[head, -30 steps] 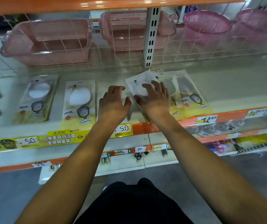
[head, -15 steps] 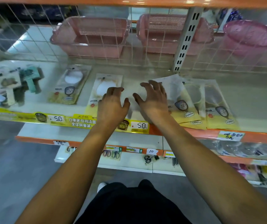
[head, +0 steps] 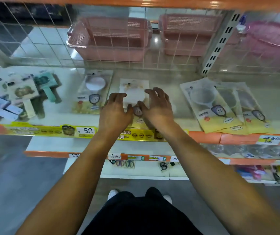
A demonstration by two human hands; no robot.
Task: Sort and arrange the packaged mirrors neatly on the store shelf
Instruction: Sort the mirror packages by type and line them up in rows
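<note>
- Now both hands sit at the middle mirror pack (head: 134,92); a moment ago they were by the fanned pile of packs (head: 220,106) on the right, so the person has moved along the shelf to the left
- That likely means the pile is done for now and this single pack is the next one to set straight
- The left hand (head: 114,111) is at the pack's left edge and the right hand (head: 158,107) is at its right edge
- Fingers on both hands are spread and bent a little, not clenched; they seem to press or nudge the pack's sides, and I cannot tell if they really pinch it
- The middle mirror pack lies flat on the shelf (head: 271,99), near the front lip, between the left mirror pack (head: 93,92) and the fanned pile
- Its long side runs from front to back; the round mirror end points to the wire back wall (head: 34,39) and the yellow printed end points to the person
- It looks almost straight, close beside the left mirror pack
- The fanned pile leans, its tops tipped to the left, and the packs overlap, so it may need more tidying
</note>
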